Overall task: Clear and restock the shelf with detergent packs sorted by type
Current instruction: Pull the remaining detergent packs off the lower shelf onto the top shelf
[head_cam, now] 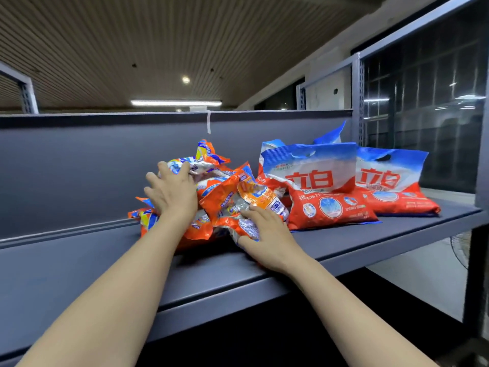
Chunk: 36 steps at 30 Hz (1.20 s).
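Note:
A heap of small orange detergent packs (pixel 225 197) lies in the middle of the grey shelf (pixel 79 266). My left hand (pixel 173 193) rests on the heap's left side, fingers spread over a pack near the top. On the heap's front right, my right hand (pixel 267 234) lies with its fingers curled over a crumpled orange and white pack at the shelf's front. To the right stand large red, white and blue detergent bags: one in front (pixel 320 186), a second (pixel 391 181) beside it, and another partly hidden behind them.
The shelf's grey back panel (pixel 79 160) rises behind the heap. A metal upright (pixel 357 102) and frame close the right end. The shelf's front edge (pixel 225 295) runs under my forearms, with dark space below.

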Available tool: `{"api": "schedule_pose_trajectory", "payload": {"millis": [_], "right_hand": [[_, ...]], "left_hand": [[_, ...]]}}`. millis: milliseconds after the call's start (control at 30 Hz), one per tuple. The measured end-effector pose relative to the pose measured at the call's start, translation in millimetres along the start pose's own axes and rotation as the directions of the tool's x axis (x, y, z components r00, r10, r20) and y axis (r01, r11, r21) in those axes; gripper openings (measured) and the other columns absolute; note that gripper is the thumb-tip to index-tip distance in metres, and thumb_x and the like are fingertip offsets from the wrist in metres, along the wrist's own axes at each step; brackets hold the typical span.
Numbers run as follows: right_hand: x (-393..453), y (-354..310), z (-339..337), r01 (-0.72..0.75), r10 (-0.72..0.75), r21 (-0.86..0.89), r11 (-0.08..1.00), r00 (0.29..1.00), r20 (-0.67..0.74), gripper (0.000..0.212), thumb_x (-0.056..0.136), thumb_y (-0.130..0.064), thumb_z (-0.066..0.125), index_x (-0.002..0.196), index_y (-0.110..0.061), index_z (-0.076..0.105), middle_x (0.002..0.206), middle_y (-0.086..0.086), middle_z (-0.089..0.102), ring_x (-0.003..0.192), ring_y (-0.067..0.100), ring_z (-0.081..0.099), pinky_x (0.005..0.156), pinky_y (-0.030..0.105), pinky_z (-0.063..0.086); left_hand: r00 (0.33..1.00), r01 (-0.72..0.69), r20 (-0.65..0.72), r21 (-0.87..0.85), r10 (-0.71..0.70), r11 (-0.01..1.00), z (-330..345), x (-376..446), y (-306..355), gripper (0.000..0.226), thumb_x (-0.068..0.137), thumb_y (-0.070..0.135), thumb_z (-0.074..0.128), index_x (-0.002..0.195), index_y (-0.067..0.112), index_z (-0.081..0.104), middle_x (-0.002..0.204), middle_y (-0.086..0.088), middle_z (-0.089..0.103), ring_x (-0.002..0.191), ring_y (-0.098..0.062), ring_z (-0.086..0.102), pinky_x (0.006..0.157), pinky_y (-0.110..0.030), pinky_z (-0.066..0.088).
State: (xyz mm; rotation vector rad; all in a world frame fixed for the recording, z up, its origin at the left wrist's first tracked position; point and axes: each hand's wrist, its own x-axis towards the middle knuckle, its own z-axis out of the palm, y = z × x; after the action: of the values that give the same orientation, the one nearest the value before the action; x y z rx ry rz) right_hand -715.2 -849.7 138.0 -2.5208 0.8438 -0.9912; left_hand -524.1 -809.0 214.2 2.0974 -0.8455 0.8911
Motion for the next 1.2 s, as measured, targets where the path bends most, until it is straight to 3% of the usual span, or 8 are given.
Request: {"api": "schedule_pose_trajectory", "payload": {"millis": [100, 200, 267, 400, 667, 833, 967, 1200], "right_hand": [[-1.9, -1.3, 1.5, 0.001, -0.001, 0.012, 1.0, 1.0, -0.01, 0.077, 0.07, -0.066, 0.038, 0.139, -0.032, 0.04, 0.15, -0.011, 0.03, 0.143, 0.019, 0.016, 0.116, 0.048, 0.017], [0.0, 0.6, 2.7, 0.012, -0.009, 0.058, 0.998, 0.998, -0.055, 0.085, 0.061, -0.072, 0.033, 0.134, -0.03, 0.043, 0.14, -0.01, 0.04, 0.135, 0.018, 0.027, 0.113, 0.046, 0.023], [1.3, 2.6, 2.5, 0.017, -0.011, 0.08, 0.997, 0.998, -0.068, 0.087, 0.057, -0.072, 0.031, 0.131, -0.028, 0.045, 0.137, -0.009, 0.042, 0.131, 0.017, 0.03, 0.112, 0.045, 0.024], [0.7, 3.4, 1.0, 0.031, -0.026, 0.074, 0.997, 0.997, -0.07, 0.084, 0.057, -0.072, 0.032, 0.125, -0.026, 0.049, 0.131, -0.009, 0.046, 0.125, 0.015, 0.034, 0.109, 0.042, 0.028], [-3.6, -1.5, -1.6, 0.022, -0.022, 0.006, 1.0, 0.997, -0.08, 0.078, 0.059, -0.069, 0.032, 0.122, -0.027, 0.053, 0.128, -0.007, 0.052, 0.124, 0.018, 0.041, 0.107, 0.043, 0.033], [-14.6, -10.1, -6.4, 0.026, -0.026, -0.001, 1.0, 0.992, -0.125, 0.075, 0.064, -0.069, 0.038, 0.121, -0.023, 0.055, 0.125, -0.002, 0.057, 0.12, 0.021, 0.048, 0.103, 0.043, 0.037], [-26.9, -14.0, -12.4, 0.041, -0.027, 0.057, 0.998, 0.975, -0.221, 0.048, 0.084, -0.034, 0.063, 0.127, -0.013, 0.054, 0.128, 0.005, 0.056, 0.122, 0.023, 0.048, 0.103, 0.036, 0.036], [-68.6, -36.8, -18.9, 0.11, -0.066, 0.2, 0.974, 0.975, -0.213, 0.027, 0.086, -0.027, 0.064, 0.111, -0.017, 0.063, 0.114, -0.001, 0.067, 0.11, 0.02, 0.058, 0.092, 0.034, 0.044]], "left_hand": [[0.998, 0.031, 0.061, -0.118, -0.024, 0.993, 3.8, 17.2, 3.1, 0.037, 0.097, 0.025, 0.045, 0.133, 0.028, 0.047, 0.129, -0.018, 0.036, 0.109, -0.04, 0.037, 0.09, -0.047, 0.036], [0.98, -0.064, 0.155, -0.33, 0.121, 0.942, 9.9, 27.3, 16.2, 0.047, 0.094, 0.018, 0.05, 0.14, 0.014, 0.037, 0.135, -0.021, 0.037, 0.12, -0.041, 0.037, 0.102, -0.044, 0.03], [0.93, -0.062, 0.293, -0.473, 0.223, 0.879, 14.7, 30.4, 26.0, 0.042, 0.098, 0.02, 0.043, 0.139, 0.012, 0.04, 0.14, -0.017, 0.044, 0.128, -0.034, 0.04, 0.106, -0.038, 0.029], [0.848, -0.1, 0.454, -0.367, 0.272, 0.925, 17.2, 31.4, 36.9, 0.044, 0.101, 0.039, 0.029, 0.139, 0.022, 0.044, 0.146, -0.003, 0.043, 0.136, -0.025, 0.036, 0.114, -0.047, 0.02], [0.918, 0.037, 0.37, -0.441, 0.145, 0.897, -7.6, 5.3, 7.8, 0.035, 0.093, 0.033, 0.042, 0.117, 0.019, 0.063, 0.125, -0.006, 0.06, 0.119, -0.027, 0.05, 0.093, -0.034, 0.038], [0.943, 0.066, 0.327, -0.348, 0.056, 0.935, -38.5, -17.9, -8.3, 0.034, 0.092, 0.029, 0.042, 0.118, 0.02, 0.062, 0.125, -0.006, 0.061, 0.117, -0.03, 0.05, 0.098, -0.041, 0.041], [0.965, 0.038, 0.261, -0.272, 0.036, 0.962, -67.6, -42.8, -13.7, 0.033, 0.092, 0.025, 0.04, 0.117, 0.018, 0.061, 0.123, -0.005, 0.062, 0.115, -0.03, 0.052, 0.098, -0.043, 0.041], [0.983, 0.002, 0.183, -0.193, 0.034, 0.981, -120.4, -106.1, -34.2, 0.027, 0.092, 0.028, 0.044, 0.107, 0.018, 0.063, 0.11, -0.003, 0.066, 0.105, -0.028, 0.056, 0.092, -0.042, 0.043]]}}
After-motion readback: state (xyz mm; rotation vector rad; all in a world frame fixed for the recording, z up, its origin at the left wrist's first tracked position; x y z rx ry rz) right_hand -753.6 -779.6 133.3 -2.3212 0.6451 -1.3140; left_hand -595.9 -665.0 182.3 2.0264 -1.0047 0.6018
